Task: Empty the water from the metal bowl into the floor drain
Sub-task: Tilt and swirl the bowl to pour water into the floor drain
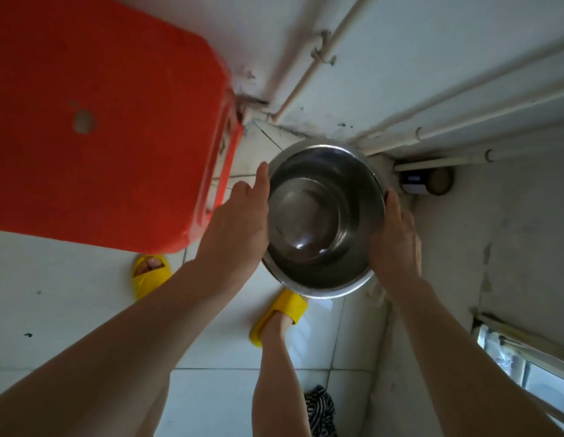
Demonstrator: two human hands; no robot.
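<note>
A round metal bowl (325,212) hangs above the white tiled floor near the room's corner, held from both sides. A little water (306,249) pools at the side of the bowl nearest me. My left hand (239,222) presses against the left rim with the thumb lying along the edge. My right hand (395,238) clasps the right rim. No floor drain shows; the floor under the bowl is hidden by it.
A large red plastic stool (101,121) stands close at the left. White pipes (457,105) run along the walls into the corner. My feet in yellow slippers (280,313) stand on the tiles below. A small dark container (425,182) lies under the pipes at the right.
</note>
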